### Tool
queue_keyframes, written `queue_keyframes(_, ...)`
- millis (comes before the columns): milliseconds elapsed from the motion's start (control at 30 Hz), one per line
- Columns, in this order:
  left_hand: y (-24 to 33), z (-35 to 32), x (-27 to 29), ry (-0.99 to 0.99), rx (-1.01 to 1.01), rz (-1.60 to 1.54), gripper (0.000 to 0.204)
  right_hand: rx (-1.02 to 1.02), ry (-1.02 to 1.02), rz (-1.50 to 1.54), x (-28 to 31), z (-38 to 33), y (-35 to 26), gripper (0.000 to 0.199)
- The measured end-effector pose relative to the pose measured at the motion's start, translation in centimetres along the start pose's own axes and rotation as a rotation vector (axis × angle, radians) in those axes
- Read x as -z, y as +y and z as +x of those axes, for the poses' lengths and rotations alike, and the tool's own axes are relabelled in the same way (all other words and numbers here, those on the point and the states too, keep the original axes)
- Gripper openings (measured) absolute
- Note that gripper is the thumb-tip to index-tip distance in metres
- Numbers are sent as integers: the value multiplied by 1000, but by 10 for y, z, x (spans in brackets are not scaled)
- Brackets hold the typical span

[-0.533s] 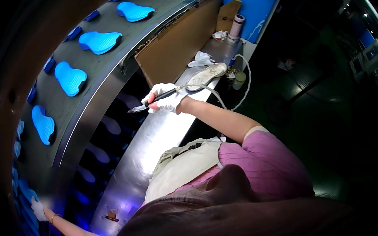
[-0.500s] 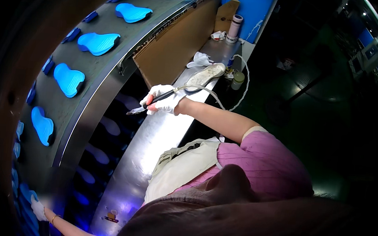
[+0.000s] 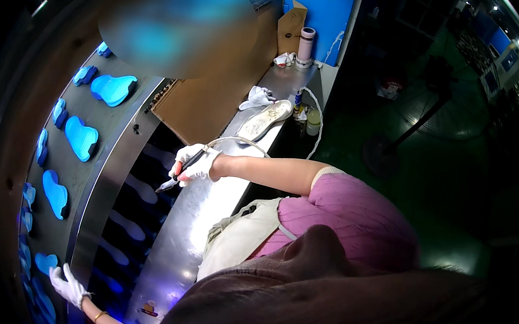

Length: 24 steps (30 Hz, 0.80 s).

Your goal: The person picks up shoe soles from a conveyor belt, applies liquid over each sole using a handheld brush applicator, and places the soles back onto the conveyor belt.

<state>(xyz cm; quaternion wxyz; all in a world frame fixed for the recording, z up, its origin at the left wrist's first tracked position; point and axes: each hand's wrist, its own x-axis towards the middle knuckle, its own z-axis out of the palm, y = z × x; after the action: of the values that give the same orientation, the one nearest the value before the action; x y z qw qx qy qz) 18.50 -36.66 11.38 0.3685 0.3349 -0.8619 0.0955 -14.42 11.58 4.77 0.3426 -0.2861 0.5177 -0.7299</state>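
Observation:
My right hand (image 3: pixel 195 165), in a white glove with some fingertips showing, is closed round a slim black-handled brush (image 3: pixel 188 166) fed by a pale hose (image 3: pixel 233 139). The brush tip points down and left, over the dark gap beside the metal bench. At the lower left my left hand (image 3: pixel 70 285), also white-gloved, reaches over the conveyor with its fingers apart. Its fingertips are beside a blue shoe sole (image 3: pixel 46 262); whether they touch it I cannot tell. Further blue soles (image 3: pixel 81 138) lie spaced along the grey conveyor belt (image 3: pixel 102 123).
Between conveyor and metal bench (image 3: pixel 179 245), pale soles (image 3: pixel 127 225) lie lower down. A cardboard sheet (image 3: pixel 205 110) leans along the conveyor. On the bench are a whitish sole (image 3: pixel 263 122), a crumpled white glove (image 3: pixel 257 98) and a pink bottle (image 3: pixel 305 46). A blurred patch covers the far belt.
My left hand has moved up and right, its fingers now spread. My right hand with the brush shows lower and further left, as the whole view has shifted. The blue soles have moved along.

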Motion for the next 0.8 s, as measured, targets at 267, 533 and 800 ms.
queue_keyframes(267,114,13,35,-12,65,-342,37,-12,-61,27,37,-14,5,17)
queue_keyframes(533,112,29,93,511,108,-65,24,81,-71,74,76,-12,32,14)
queue_keyframes(800,217,-31,108,135,174,-1658,29,14,-16,-70,39,-14,17,15)
